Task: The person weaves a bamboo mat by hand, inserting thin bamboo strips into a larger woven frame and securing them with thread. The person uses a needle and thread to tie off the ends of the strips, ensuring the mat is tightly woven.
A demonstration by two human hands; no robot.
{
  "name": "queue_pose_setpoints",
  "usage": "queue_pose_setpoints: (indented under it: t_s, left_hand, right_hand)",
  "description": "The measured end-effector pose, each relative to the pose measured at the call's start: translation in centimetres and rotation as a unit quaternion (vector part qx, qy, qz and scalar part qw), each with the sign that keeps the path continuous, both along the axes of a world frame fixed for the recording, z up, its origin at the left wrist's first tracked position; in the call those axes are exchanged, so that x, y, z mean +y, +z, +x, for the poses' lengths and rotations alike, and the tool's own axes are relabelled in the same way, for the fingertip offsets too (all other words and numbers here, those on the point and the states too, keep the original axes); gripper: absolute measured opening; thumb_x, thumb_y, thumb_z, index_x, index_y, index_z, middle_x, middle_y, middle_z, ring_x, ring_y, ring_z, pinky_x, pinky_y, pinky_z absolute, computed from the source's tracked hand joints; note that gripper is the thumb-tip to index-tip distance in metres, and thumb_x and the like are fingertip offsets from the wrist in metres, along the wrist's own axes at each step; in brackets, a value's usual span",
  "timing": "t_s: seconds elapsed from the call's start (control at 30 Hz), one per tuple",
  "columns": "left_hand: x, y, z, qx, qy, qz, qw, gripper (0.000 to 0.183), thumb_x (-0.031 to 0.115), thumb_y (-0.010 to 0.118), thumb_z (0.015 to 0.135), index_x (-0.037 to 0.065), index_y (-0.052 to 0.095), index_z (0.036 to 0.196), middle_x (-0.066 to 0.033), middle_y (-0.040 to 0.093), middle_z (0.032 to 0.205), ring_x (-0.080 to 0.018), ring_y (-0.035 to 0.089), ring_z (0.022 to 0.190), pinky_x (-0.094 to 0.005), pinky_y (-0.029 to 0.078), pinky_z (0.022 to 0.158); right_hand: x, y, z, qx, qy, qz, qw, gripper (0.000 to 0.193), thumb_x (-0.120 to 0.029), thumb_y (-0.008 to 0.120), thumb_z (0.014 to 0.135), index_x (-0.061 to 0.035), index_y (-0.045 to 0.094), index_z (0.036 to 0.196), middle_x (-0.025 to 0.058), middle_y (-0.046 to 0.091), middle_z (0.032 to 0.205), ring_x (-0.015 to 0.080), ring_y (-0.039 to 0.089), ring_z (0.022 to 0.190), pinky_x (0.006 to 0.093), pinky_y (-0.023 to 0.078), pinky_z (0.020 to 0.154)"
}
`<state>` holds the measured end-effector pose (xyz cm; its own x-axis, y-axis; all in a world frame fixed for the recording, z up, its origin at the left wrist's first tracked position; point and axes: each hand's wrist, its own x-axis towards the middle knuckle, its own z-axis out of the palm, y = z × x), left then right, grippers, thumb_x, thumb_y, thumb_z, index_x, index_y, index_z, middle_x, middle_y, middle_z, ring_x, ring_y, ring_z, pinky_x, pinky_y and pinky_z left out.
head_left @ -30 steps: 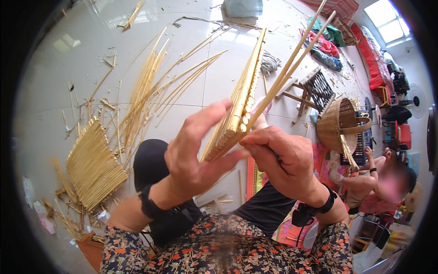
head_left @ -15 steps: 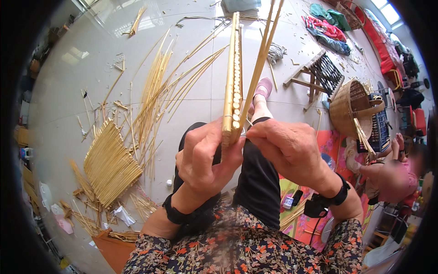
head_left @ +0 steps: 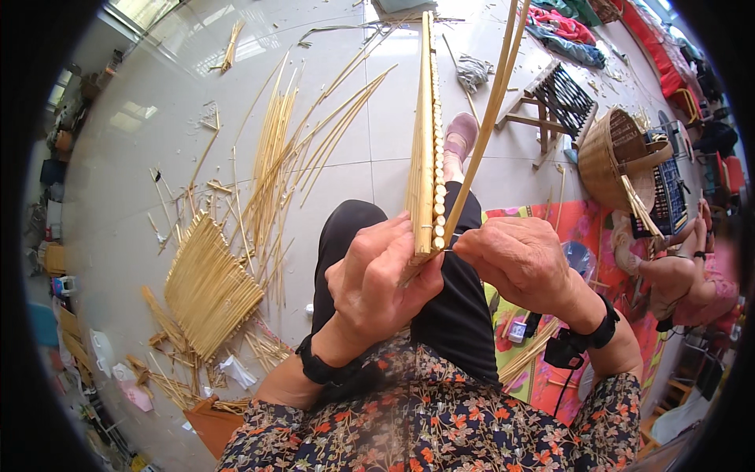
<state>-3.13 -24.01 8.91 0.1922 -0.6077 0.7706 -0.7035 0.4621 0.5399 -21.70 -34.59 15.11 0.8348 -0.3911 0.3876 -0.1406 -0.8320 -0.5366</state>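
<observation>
My left hand (head_left: 373, 271) is closed around the near end of a flat panel of straw-coloured stalks (head_left: 422, 149), held up edge-on above my knees. Round cut stalk ends (head_left: 440, 177) line its right edge. Just right of that edge, my right hand (head_left: 523, 256) pinches a thin strand (head_left: 450, 249) that reaches to the panel's near corner; whether it is thread or a needle cannot be told. Two long flat stalks (head_left: 489, 106) rise from the same corner, leaning away to the right. My right fingertips hide part of the strand.
On the tiled floor to the left lie another stalk panel (head_left: 212, 287) and loose stalks (head_left: 271, 149). A folding stool (head_left: 550, 106) and a wicker basket (head_left: 609, 169) stand at right, near a seated person (head_left: 692, 271). A floral mat (head_left: 566, 220) lies beside my right leg.
The panel and both hands have shifted right in the picture, and the panel is turned to show more of its left face. My right hand stays pinched by the panel's edge.
</observation>
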Motion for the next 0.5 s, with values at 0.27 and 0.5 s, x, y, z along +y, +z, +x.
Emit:
queue_pose_setpoints:
  t_s: [0.27, 0.5]
  left_hand:
    - [0.6, 0.1, 0.5, 0.014, -0.036, 0.050, 0.998, 0.057, 0.010, 0.097, 0.076, 0.000, 0.064, 0.121, -0.0189, 0.073, 0.114, -0.0344, 0.077, 0.100, -0.0391, 0.065, 0.081]
    - [-0.3, 1.3, 4.6, 0.002, -0.159, 0.075, 0.984, 0.083, 0.044, 0.099, 0.072, 0.002, 0.066, 0.135, -0.0181, 0.069, 0.127, -0.0322, 0.069, 0.119, -0.0427, 0.060, 0.097]
  right_hand:
    - [0.8, -0.1, -0.8, 0.003, -0.036, 0.102, 0.994, 0.011, -0.003, 0.073, 0.092, -0.0061, 0.066, 0.099, 0.0116, 0.065, 0.081, 0.0335, 0.069, 0.071, 0.0438, 0.053, 0.060]
    - [0.1, 0.3, -1.1, 0.004, 0.000, 0.103, 0.995, 0.008, -0.004, 0.073, 0.093, -0.0060, 0.066, 0.097, 0.0099, 0.066, 0.084, 0.0328, 0.069, 0.074, 0.0432, 0.053, 0.060]
